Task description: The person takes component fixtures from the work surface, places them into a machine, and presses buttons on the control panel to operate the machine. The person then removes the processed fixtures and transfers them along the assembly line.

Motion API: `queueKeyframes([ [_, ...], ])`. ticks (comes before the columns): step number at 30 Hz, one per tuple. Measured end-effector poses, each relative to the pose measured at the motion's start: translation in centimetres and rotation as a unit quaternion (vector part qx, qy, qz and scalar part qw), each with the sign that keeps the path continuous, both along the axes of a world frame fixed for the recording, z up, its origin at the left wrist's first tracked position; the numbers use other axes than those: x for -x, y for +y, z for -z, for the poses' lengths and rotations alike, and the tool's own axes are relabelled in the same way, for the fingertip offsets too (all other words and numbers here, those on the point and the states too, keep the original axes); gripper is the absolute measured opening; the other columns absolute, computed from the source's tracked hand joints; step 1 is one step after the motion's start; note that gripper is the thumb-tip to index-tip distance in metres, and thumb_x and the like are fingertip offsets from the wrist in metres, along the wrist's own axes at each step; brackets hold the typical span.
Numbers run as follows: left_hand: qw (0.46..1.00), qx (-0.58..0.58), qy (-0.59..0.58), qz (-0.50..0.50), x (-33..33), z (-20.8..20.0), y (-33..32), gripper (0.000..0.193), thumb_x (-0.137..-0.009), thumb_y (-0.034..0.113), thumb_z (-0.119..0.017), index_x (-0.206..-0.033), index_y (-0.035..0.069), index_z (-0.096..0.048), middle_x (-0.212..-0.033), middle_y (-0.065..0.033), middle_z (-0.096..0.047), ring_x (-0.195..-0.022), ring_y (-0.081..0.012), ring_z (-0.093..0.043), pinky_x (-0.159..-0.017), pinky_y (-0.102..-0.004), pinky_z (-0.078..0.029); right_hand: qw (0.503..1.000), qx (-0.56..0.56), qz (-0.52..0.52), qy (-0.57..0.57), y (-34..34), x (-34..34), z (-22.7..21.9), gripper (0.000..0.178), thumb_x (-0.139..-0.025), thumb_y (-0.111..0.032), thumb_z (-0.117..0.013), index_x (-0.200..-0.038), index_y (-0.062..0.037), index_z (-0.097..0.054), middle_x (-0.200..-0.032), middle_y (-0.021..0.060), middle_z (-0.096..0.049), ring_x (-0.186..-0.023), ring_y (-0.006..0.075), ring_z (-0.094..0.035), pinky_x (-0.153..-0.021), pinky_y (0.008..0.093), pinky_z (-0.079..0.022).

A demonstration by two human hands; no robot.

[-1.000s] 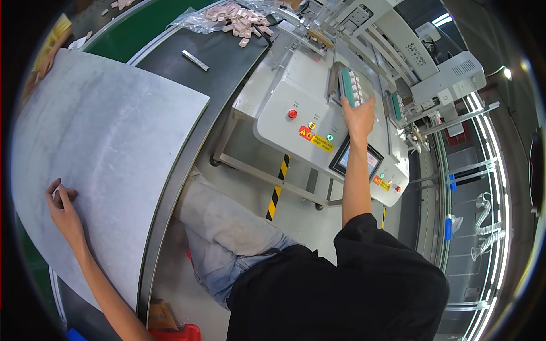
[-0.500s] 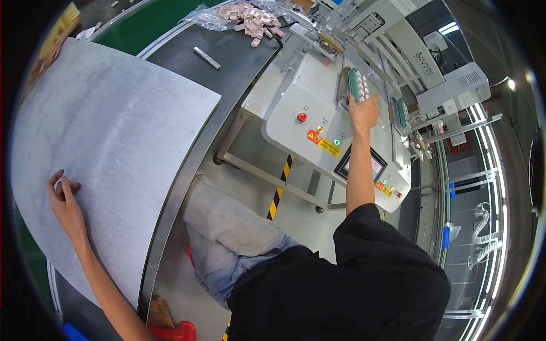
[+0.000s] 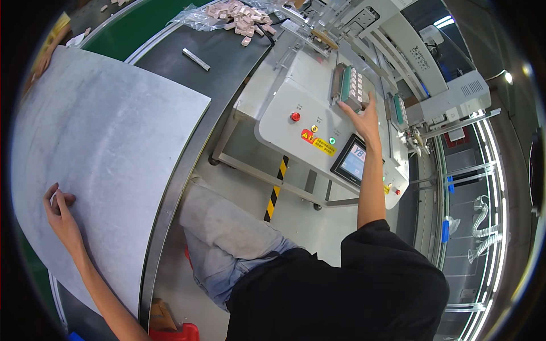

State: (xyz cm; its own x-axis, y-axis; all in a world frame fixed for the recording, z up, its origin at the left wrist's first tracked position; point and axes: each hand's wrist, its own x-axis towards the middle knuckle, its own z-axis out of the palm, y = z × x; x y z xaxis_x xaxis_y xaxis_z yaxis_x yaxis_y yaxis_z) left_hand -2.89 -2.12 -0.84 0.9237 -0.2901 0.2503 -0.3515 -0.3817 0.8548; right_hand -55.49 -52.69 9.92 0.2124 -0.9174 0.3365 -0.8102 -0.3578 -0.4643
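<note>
My left hand lies at the left side of a pale grey sheet on the workbench, its fingers loosely bent and apart, with nothing in them. To the right, my right hand is at the near end of a green tray on a white machine. Thumb and fingers are spread to either side of that end; whether they touch it I cannot make out. Small pale pink pieces stand in rows on the tray. Further right on the machine is a second green tray with similar pieces.
Several loose pink pieces lie heaped by clear plastic at the bench's far end, beyond a short metal bar. The machine front carries a red button and a lit screen. Another person's arm is at far left.
My right hand has loosened from the tray's near end, its fingers now spread. The machine screen has come into fuller view. My left hand stays on the sheet.
</note>
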Motion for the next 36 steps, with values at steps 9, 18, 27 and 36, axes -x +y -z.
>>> queueKeyframes([
  [9,1.000,-0.010,-0.003,-0.011,0.1,0.0,-0.4,0.034,-0.108,0.026,-0.051,-0.130,0.003,-0.060,-0.081,-0.0029,-0.061,-0.082,-0.0110,-0.058,-0.089,-0.0261,-0.049,0.997,0.033,-0.062,-0.032,-2.6,4.2,3.1,0.100,-0.087,-0.032,-0.082,-0.162,-0.0053,-0.022,-0.135,0.0273,-0.057,-0.118,0.0280,-0.060,-0.092,0.0360,-0.050],
  [18,0.999,-0.049,-0.009,-0.003,-0.8,0.6,0.5,0.035,-0.108,0.029,-0.051,-0.129,0.004,-0.060,-0.079,-0.0017,-0.060,-0.081,-0.0108,-0.057,-0.088,-0.0262,-0.045,0.996,0.023,-0.067,-0.047,-4.8,4.1,3.2,0.101,-0.084,-0.036,-0.084,-0.159,-0.0009,-0.027,-0.135,0.0245,-0.056,-0.124,0.0311,-0.054,-0.104,0.0408,-0.043],
  [27,1.000,-0.009,-0.010,0.002,-0.8,0.7,0.3,0.036,-0.108,0.029,-0.051,-0.131,0.003,-0.060,-0.083,-0.0040,-0.064,-0.083,-0.0125,-0.059,-0.088,-0.0266,-0.048,0.993,0.104,-0.034,0.034,-1.0,2.0,3.3,0.092,-0.086,-0.039,-0.081,-0.154,0.0017,-0.036,-0.127,0.0232,-0.056,-0.117,0.0336,-0.055,-0.103,0.0445,-0.043],
  [36,1.000,0.009,0.001,0.029,-1.6,1.2,0.7,0.036,-0.108,0.028,-0.052,-0.132,0.002,-0.059,-0.087,-0.0067,-0.066,-0.088,-0.0153,-0.064,-0.092,-0.0285,-0.050,0.998,0.059,-0.011,0.018,11.1,0.6,8.8,0.071,-0.085,-0.017,-0.075,-0.144,0.0058,-0.042,-0.123,0.0243,-0.048,-0.108,0.0360,-0.057,-0.093,0.0445,-0.050],
])
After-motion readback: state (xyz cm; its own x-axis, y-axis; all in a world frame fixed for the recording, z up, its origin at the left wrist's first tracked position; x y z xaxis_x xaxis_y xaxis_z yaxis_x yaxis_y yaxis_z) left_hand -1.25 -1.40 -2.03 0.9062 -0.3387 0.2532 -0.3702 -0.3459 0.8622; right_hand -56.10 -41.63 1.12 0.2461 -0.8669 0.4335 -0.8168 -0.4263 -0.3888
